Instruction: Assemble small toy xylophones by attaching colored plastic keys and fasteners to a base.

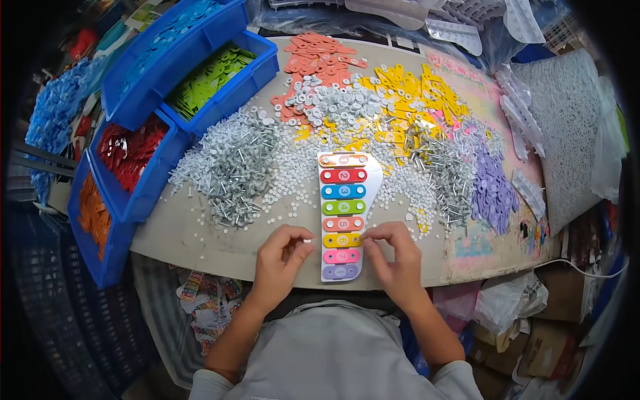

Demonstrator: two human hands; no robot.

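Note:
A toy xylophone (375, 175) with a white base and a ladder of coloured bars lies upright before me. White round caps sit on the ends of the upper bars, down to the salmon bar (343, 224). Bare holes show on the pink bar (342, 256) and the purple bar (341, 272). My left hand (280, 259) is closed in a pinch on a small white cap (308, 241), left of the yellow bar (342, 241). At that bar's right end, my right hand (395, 255) pinches thumb and forefinger together; what they hold is too small to make out.
Piles of metal pins (237, 167), white caps (340, 100), salmon bars (317, 57), yellow bars (423, 90) and purple bars (493, 193) cover the table (200, 250). Blue bins (143, 200) with coloured bars stand at the left. White plastic bases (523, 113) lie along the right.

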